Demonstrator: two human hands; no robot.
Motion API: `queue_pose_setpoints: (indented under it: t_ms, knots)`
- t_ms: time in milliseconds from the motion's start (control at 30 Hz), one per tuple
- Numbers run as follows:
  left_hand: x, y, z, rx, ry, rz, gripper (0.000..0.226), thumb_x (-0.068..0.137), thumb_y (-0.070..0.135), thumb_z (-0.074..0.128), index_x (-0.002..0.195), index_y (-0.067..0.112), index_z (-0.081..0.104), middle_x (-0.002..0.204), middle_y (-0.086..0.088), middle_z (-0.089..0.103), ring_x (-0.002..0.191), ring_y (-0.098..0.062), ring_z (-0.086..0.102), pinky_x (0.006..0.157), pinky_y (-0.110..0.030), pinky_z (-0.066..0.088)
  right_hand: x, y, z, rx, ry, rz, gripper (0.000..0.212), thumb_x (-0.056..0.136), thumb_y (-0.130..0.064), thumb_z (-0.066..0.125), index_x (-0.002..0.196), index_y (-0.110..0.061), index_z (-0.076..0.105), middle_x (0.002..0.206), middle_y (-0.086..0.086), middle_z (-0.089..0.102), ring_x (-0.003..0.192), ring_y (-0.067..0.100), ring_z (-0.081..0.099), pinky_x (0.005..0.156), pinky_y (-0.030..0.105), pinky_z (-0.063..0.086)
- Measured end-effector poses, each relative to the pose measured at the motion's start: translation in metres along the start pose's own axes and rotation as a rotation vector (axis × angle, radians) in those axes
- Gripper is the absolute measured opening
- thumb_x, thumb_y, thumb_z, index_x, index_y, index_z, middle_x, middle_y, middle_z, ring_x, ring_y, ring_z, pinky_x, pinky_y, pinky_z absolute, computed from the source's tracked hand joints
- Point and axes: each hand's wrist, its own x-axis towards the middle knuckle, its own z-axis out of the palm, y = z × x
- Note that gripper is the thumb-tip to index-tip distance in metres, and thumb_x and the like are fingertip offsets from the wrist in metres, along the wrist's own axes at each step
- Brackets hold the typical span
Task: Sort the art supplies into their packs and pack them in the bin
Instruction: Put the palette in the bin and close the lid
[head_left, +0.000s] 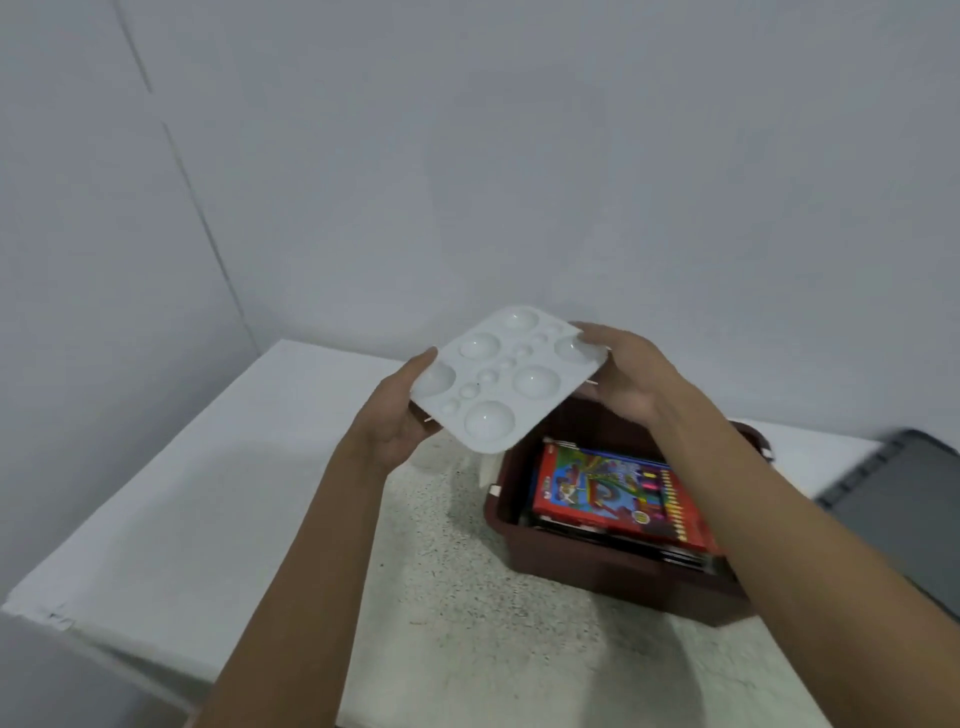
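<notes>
1. The white palette (506, 376) is held over the bin's (597, 577) far-left corner, wells upward.
2. Its long axis runs near-left to far-right.
3. The left hand (392, 421) grips one short end, the right hand (631, 374) the other.
4. A red pack (618, 493) lies inside the bin.

I see soft, even overhead light, rather dim and grainy. Small glints sit on the palette (506, 379) wells. A faint shadow lies on the desk (441, 597) beside the bin (597, 574). The pack (613, 493) and the lid (904, 509) at right are smeared; edges bow.
</notes>
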Motion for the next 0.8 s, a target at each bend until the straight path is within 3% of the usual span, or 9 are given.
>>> queue_pose_setpoints:
  t_ms: [167, 333, 433, 633, 800]
  knots:
    - [0.006, -0.020, 0.048, -0.058, -0.026, -0.057, 0.037, 0.092, 0.025, 0.061, 0.123, 0.005, 0.063, 0.123, -0.016, 0.066, 0.111, -0.028, 0.064, 0.097, -0.039, 0.051, -0.043, 0.000, -0.073, -0.114, 0.032, 0.048, 0.047, 0.080, -0.004, 0.051, 0.125, -0.008, 0.062, 0.118, 0.011, 0.064, 0.097, 0.023, 0.063, 0.062, 0.029, 0.055]
    - [0.010, -0.038, 0.080, -0.033, -0.172, -0.073, 0.039, 0.092, 0.015, 0.057, 0.129, 0.001, 0.059, 0.127, -0.018, 0.063, 0.118, -0.030, 0.059, 0.105, -0.043, 0.045, -0.069, 0.014, -0.116, -0.047, 0.152, 0.081, 0.034, 0.093, -0.024, 0.057, 0.122, -0.009, 0.061, 0.116, 0.013, 0.070, 0.097, 0.029, 0.066, 0.076, 0.039, 0.053]
    - [0.015, -0.048, 0.091, -0.023, -0.195, -0.111, 0.036, 0.093, 0.008, 0.054, 0.128, -0.002, 0.059, 0.126, -0.020, 0.063, 0.121, -0.034, 0.057, 0.107, -0.046, 0.042, -0.081, 0.021, -0.129, -0.078, 0.226, 0.071, 0.032, 0.097, -0.021, 0.053, 0.123, -0.005, 0.060, 0.117, 0.014, 0.069, 0.098, 0.031, 0.067, 0.080, 0.043, 0.053]
    - [0.018, -0.052, 0.101, 0.183, -0.153, -0.077, 0.033, 0.091, -0.002, 0.059, 0.123, 0.004, 0.061, 0.112, -0.014, 0.071, 0.100, -0.026, 0.070, 0.084, -0.035, 0.057, -0.100, 0.021, -0.139, -0.245, 0.297, -0.006, 0.020, 0.097, -0.019, 0.053, 0.110, -0.007, 0.063, 0.112, 0.014, 0.070, 0.097, 0.032, 0.068, 0.083, 0.045, 0.054]
    - [0.017, -0.043, 0.101, 0.419, -0.113, 0.056, 0.020, 0.092, 0.002, 0.059, 0.111, 0.009, 0.062, 0.106, -0.016, 0.072, 0.095, -0.025, 0.072, 0.081, -0.032, 0.058, -0.105, 0.018, -0.141, -0.448, 0.273, -0.112, 0.018, 0.097, -0.020, 0.055, 0.109, -0.013, 0.066, 0.108, 0.009, 0.071, 0.099, 0.026, 0.069, 0.088, 0.045, 0.056]
